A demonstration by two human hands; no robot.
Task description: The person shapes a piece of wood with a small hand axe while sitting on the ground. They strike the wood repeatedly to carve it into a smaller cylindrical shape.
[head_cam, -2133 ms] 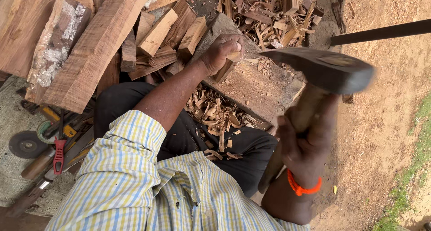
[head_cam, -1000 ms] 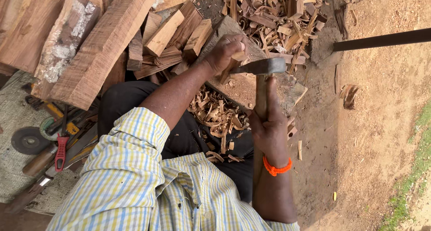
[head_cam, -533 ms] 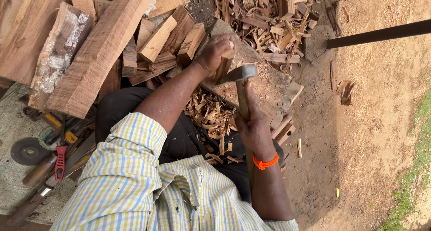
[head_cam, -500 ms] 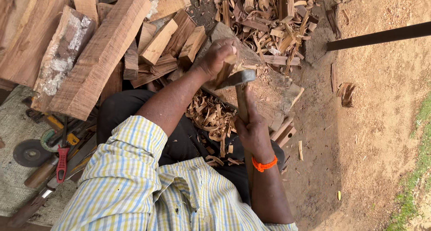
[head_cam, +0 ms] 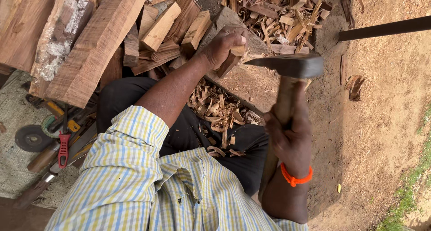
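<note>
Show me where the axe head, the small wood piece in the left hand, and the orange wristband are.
axe head (head_cam: 287, 66), head view, middle of the dark metal blade.
small wood piece (head_cam: 230, 64), head view, lower part sticking out below the left hand (head_cam: 223, 46).
orange wristband (head_cam: 294, 179), head view, band on the right wrist.

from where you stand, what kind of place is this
Most likely an outdoor woodworking spot on bare dirt ground. Rough wood blocks are stacked at the left, chips litter the ground, and the right hand holds an axe over a chopping block.
</note>
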